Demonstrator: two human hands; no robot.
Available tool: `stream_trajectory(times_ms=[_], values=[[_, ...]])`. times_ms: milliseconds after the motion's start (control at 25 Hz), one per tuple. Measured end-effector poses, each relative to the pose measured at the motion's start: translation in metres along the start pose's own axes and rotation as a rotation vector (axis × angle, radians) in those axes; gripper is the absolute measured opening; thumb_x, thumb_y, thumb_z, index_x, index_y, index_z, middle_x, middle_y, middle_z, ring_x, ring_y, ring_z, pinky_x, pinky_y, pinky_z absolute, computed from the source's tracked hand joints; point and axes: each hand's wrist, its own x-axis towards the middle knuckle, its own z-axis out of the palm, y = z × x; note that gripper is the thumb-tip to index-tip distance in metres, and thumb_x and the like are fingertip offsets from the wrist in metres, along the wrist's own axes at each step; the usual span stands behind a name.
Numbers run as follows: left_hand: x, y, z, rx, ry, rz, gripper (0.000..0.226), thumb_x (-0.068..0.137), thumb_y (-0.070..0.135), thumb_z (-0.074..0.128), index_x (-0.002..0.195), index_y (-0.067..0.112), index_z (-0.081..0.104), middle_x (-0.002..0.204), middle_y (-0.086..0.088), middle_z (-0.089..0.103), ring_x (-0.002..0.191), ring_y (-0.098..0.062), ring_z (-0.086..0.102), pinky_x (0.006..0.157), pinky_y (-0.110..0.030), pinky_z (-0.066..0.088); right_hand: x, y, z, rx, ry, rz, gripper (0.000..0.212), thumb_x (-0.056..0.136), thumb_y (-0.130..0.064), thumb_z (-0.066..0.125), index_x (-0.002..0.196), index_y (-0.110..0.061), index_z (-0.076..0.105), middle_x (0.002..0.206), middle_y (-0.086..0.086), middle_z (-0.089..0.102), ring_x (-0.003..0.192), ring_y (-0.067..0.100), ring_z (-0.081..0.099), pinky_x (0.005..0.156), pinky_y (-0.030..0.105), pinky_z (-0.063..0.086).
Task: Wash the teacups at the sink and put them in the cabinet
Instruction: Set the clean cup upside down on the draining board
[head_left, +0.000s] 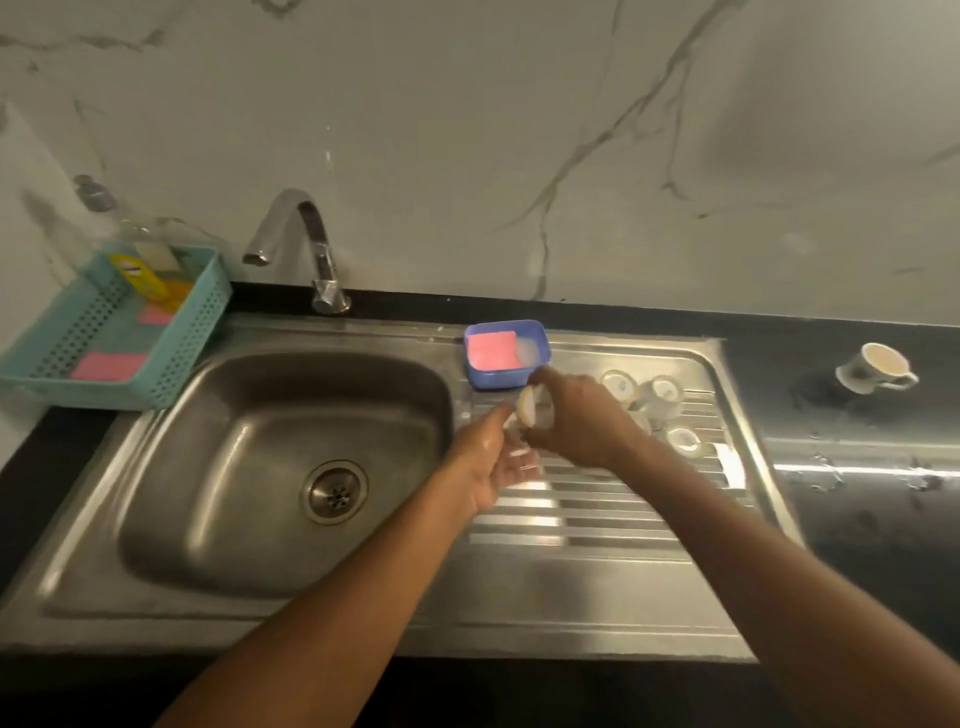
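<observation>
Mid-wash, I judge: the right hand (576, 415) grips a small white ceramic teacup (532, 408) above the ribbed steel drainer (597, 519), the left hand (498, 462) spread beside it; next, probably rinsing under the chrome tap (306, 234), far left.

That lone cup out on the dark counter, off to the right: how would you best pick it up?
Probably by its handle, coming from the near right. The cup sits apart from everything else, and the handle juts out free on that side, so fingers can hook through it without knocking anything.
</observation>
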Motion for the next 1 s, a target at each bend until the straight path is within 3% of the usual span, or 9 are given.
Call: stream_trajectory(times_ms=[80,160,280,480,600,840,1000], values=[[0.026,-0.007,0.021,0.004,0.063,0.155,0.017,0.101,0.026,0.060,0.109,0.015,0.071,0.098,-0.008,0.072,0.079,-0.021,0.065,0.076,-0.036,0.058,0.023,0.027,-0.027,-0.080,-0.068,-0.018,0.061,0.080,-0.031,0.082,0.135,-0.022,0.056,0.122,0.006,0.068,0.097,0.026,0.061,0.078,0.025,0.039],[0.048,-0.016,0.034,0.171,0.163,0.300,0.015,0.101,0.016,0.059,0.106,0.016,0.073,0.097,-0.005,0.070,0.081,-0.019,0.061,0.078,-0.037,0.057,0.049,0.050,-0.038,-0.126,-0.110,-0.033,0.062,0.078,-0.026,0.084,0.134,-0.023,0.058,0.122,0.006,0.068,0.090,0.021,0.055,0.077,0.025,0.040],[0.072,-0.029,0.037,0.437,0.268,0.404,0.018,0.097,0.010,0.060,0.098,0.018,0.075,0.091,0.001,0.068,0.085,-0.018,0.059,0.075,-0.035,0.051,0.077,0.071,-0.034,-0.220,-0.167,-0.066,0.069,0.074,-0.029,0.087,0.137,-0.025,0.058,0.123,0.005,0.068,0.099,0.024,0.060,0.078,0.027,0.042],[0.097,-0.039,0.046,0.608,0.321,0.406,0.026,0.097,0.011,0.057,0.096,0.030,0.075,0.101,-0.005,0.076,0.098,-0.028,0.068,0.088,-0.042,0.056,0.096,0.096,-0.019,-0.244,-0.160,-0.125,0.070,0.076,-0.029,0.086,0.139,-0.026,0.056,0.122,0.006,0.068,0.102,0.026,0.062,0.076,0.027,0.041],[0.106,-0.042,0.046,0.657,0.358,0.429,0.024,0.098,0.014,0.058,0.108,0.024,0.077,0.101,0.001,0.077,0.095,-0.025,0.069,0.083,-0.038,0.056,0.104,0.103,-0.017,-0.237,-0.171,-0.136,0.067,0.077,-0.029,0.085,0.137,-0.024,0.056,0.122,0.005,0.068,0.096,0.022,0.058,0.075,0.027,0.040],[0.116,-0.046,0.048,0.711,0.380,0.435,0.026,0.098,0.014,0.057,0.109,0.026,0.078,0.096,0.000,0.076,0.089,-0.030,0.068,0.074,-0.036,0.055,0.111,0.117,-0.004,-0.190,-0.173,-0.121,0.066,0.076,-0.029,0.086,0.135,-0.025,0.056,0.122,0.004,0.067,0.102,0.024,0.061,0.077,0.028,0.044],[0.112,-0.049,0.048,0.769,0.359,0.466,0.032,0.097,0.010,0.057,0.120,0.024,0.074,0.109,-0.002,0.075,0.098,-0.026,0.067,0.087,-0.041,0.058,0.109,0.125,0.003,-0.133,-0.196,-0.101,0.070,0.078,-0.027,0.085,0.139,-0.027,0.050,0.129,0.004,0.065,0.100,0.021,0.057,0.082,0.030,0.047]])
